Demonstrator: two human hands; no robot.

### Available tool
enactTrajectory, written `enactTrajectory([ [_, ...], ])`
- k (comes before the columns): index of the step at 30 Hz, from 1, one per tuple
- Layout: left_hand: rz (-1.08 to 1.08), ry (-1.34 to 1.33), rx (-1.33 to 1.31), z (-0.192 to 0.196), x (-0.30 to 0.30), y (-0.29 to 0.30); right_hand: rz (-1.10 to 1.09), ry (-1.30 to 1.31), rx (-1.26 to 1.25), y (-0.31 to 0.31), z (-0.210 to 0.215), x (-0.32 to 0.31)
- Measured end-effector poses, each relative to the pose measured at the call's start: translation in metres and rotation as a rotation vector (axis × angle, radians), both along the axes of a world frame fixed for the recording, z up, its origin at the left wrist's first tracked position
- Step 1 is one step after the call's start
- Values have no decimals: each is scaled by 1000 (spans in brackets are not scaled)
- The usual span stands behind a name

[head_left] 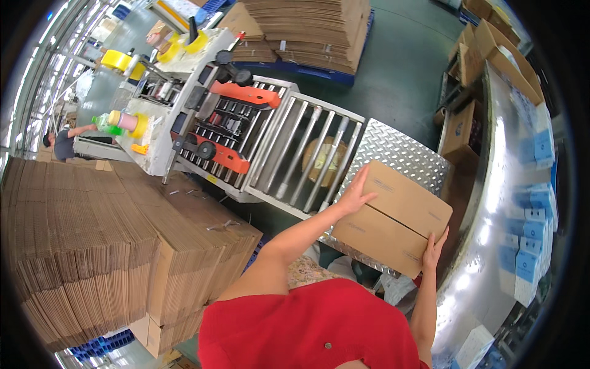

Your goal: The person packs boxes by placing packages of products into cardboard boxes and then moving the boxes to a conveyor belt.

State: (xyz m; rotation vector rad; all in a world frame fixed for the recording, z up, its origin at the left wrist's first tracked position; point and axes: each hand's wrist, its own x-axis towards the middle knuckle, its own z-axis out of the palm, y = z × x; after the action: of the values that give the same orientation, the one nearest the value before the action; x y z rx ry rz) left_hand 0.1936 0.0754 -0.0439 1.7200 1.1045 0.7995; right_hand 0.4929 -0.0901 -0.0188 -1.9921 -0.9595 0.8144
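A closed brown cardboard box (396,215) lies on a ribbed metal plate (399,150) beside a roller conveyor (301,157). My left hand (356,194) presses flat on the box's left end with fingers spread. My right hand (433,249) holds the box's near right corner. The box's flaps meet in a seam along its top. Both forearms reach up from my red shirt at the lower edge.
A box-taping machine (209,104) with orange parts and yellow tape rolls stands beyond the rollers. Stacks of flattened cardboard (92,246) rise at my left, more (313,27) on a pallet at top. A shiny steel counter (491,246) with blue-and-white packets curves along the right. Another person (61,142) stands far left.
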Motion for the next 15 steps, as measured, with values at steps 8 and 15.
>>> enactTrajectory([
  [8,-91,43,107,11,-88,125,-37,-10,63,72,-27,-107],
  [15,218,798,387,34,-175,159,191,-64,50,199,-43,-158],
])
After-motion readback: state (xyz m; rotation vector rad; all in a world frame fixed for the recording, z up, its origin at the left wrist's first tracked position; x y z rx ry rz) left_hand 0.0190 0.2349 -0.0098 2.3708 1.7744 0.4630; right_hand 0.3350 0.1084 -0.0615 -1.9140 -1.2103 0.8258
